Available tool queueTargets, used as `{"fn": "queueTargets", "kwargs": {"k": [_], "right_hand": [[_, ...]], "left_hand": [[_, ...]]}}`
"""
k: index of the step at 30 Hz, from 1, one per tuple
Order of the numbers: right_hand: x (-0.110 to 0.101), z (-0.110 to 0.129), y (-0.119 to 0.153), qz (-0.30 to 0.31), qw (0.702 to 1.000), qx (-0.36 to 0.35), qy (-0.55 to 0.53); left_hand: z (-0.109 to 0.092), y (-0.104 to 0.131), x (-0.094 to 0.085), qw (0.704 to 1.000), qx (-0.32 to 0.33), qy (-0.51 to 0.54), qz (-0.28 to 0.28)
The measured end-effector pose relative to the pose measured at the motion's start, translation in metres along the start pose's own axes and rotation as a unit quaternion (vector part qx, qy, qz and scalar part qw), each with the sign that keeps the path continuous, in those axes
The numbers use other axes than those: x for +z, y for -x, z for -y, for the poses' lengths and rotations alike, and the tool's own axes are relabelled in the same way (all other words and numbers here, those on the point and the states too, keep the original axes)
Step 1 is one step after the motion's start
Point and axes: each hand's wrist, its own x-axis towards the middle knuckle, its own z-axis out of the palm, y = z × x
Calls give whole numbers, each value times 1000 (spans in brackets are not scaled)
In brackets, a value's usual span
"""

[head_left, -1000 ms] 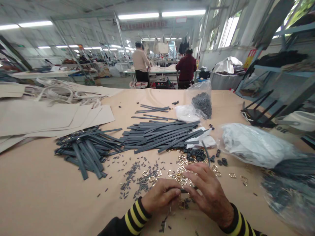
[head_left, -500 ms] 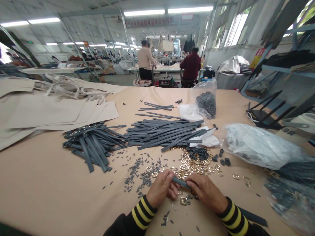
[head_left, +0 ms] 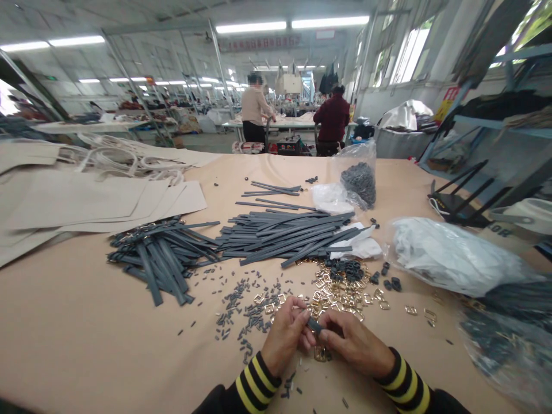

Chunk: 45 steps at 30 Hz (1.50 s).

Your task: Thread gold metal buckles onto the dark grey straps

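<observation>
Between my two hands is a dark grey strap, of which only a short stretch shows; the rest is hidden by the fingers. My left hand pinches its upper end, thumb on top and fingers curled beneath. On the other end, the thumb and fingertips of my right hand are closed. A gold buckle lies on the table just below the strap. Right behind my hands spreads a heap of gold buckles. Small dark grey pieces are scattered to the left of my left hand.
Grey straps lie in a large pile and a second bundle. Beige panels cover the left side. Plastic bags and a black router stand right. Two people work at a table beyond.
My hands have drawn closer together, so less of the strap shows between them. The strap length that stuck out beyond my right wrist is out of sight.
</observation>
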Motion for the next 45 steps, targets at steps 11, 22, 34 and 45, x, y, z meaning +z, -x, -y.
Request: {"fn": "queueTargets", "kwargs": {"k": [11, 22, 34, 45], "right_hand": [[7, -10, -3, -6, 965, 80, -249], [5, -3, 0, 22, 971, 82, -224], [-41, -5, 4, -211, 973, 90, 5], [-53, -9, 7, -287, 953, 93, -32]], "left_hand": [[-11, 23, 16, 928, 166, -331, -43], [-3, 12, 6, 876, 155, -453, -48], [-38, -63, 27, 753, 259, -604, -35], [-29, -93, 57, 762, 245, -599, 15]]}}
